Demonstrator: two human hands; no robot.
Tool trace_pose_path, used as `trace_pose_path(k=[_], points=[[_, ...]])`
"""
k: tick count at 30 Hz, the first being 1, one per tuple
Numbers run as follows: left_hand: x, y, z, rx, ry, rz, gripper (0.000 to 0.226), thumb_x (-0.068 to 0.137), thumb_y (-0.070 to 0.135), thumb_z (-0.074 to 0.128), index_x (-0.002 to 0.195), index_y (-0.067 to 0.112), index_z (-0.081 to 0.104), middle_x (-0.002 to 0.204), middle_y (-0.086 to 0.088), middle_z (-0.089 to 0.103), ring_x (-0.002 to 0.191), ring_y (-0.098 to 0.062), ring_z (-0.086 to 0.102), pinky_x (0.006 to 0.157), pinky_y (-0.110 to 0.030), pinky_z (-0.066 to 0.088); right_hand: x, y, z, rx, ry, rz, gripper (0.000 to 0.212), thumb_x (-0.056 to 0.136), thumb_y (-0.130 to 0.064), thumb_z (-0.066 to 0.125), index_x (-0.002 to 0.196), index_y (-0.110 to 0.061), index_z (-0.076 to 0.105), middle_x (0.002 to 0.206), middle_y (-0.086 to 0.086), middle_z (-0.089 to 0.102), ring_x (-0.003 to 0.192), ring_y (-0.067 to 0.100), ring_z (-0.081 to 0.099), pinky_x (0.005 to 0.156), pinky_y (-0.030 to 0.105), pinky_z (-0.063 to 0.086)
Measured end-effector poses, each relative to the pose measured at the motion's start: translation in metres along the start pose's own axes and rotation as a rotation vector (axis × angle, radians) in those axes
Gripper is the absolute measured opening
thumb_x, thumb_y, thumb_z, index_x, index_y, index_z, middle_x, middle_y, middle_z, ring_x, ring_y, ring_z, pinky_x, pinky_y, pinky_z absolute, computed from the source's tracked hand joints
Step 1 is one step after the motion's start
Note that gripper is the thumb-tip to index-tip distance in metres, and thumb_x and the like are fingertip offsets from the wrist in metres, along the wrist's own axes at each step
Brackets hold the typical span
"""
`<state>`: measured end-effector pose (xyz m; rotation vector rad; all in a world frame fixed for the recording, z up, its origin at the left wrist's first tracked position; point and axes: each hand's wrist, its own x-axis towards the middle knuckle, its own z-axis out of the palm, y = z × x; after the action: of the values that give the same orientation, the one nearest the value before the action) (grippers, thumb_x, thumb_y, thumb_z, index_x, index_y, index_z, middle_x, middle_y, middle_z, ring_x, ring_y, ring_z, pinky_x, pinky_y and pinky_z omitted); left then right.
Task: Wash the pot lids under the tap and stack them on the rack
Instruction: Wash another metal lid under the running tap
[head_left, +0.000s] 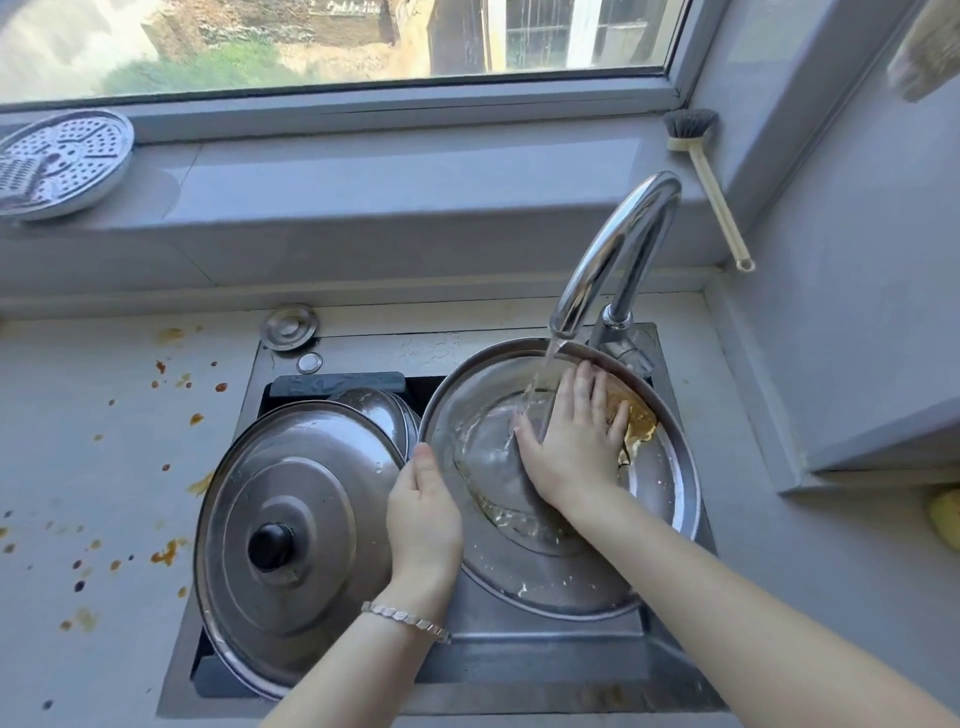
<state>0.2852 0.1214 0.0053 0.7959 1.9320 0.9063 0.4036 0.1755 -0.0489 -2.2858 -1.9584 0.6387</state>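
In the sink (519, 660), a knobbed lid (311, 467) leans on the left edge, knob up. The left hand (423, 519) grips the left rim of the washed lid (519, 566), which lies hollow side up under the tap (623, 244). The right hand (571, 441) presses a sponge (636, 415) into it, fingers straight, spread, pointing away

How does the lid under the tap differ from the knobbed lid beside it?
The lid under the tap lies hollow side up; the knobbed lid lies dome up, black knob showing. Water runs over the lid under the tap; none falls on the knobbed lid. The left hand grips the first lid's rim and the right hand presses a yellow cloth into it; neither holds the knobbed lid. Both are round steel.
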Motion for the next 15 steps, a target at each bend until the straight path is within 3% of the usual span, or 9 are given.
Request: trace_pose_path(k=[3,5,8,12,15], points=[[-0.003,-0.001,0.007,-0.031,-0.03,0.011,0.04,0.101,0.033,0.029,0.094,0.011,0.062,0.085,0.012,0.052,0.092,-0.015,0.045,0.08,-0.023,0.03,-0.006,-0.018,0.002,0.004,-0.05,-0.269,0.068,0.095,-0.048,0.013,0.148,-0.011,-0.007,0.157,0.007,-0.014,0.144,0.018,-0.014,0.115,0.037,-0.012],[0.002,0.003,0.007,-0.059,0.006,0.009,0.043,0.101,0.031,0.03,0.118,0.004,0.059,0.102,0.003,0.055,0.099,-0.013,0.046,0.083,-0.021,0.031,-0.019,-0.027,0.004,0.024,-0.125,-0.532,0.074,0.085,-0.049,0.0,0.149,-0.014,-0.001,0.158,0.003,-0.009,0.144,0.013,-0.013,0.117,0.035,-0.009],[0.017,0.011,-0.001,-0.045,0.047,0.02,0.038,0.101,0.032,0.029,0.106,0.011,0.061,0.096,0.002,0.058,0.094,-0.013,0.047,0.073,-0.017,0.029,-0.035,-0.021,0.002,0.037,-0.236,-0.801,0.072,0.082,-0.045,0.003,0.149,-0.018,0.005,0.158,-0.002,-0.002,0.139,0.006,-0.013,0.114,0.028,-0.012],[0.026,0.029,-0.011,0.151,0.016,0.196,0.039,0.1,0.035,0.027,0.073,0.015,0.046,0.07,0.006,0.049,0.08,-0.023,0.046,0.065,-0.028,0.025,-0.046,0.007,-0.014,0.234,-0.24,-0.777,0.047,0.096,-0.021,0.034,0.143,-0.017,0.035,0.153,-0.007,0.024,0.14,0.001,0.009,0.111,0.013,0.0],[0.022,0.046,-0.011,0.471,-0.013,0.373,0.036,0.1,0.037,0.028,0.083,0.01,0.044,0.074,-0.004,0.052,0.077,-0.029,0.046,0.066,-0.034,0.029,-0.054,0.032,-0.016,0.339,-0.219,-0.539,0.033,0.097,-0.015,0.044,0.126,-0.017,0.057,0.138,-0.006,0.05,0.135,0.006,0.034,0.112,0.015,0.018]])
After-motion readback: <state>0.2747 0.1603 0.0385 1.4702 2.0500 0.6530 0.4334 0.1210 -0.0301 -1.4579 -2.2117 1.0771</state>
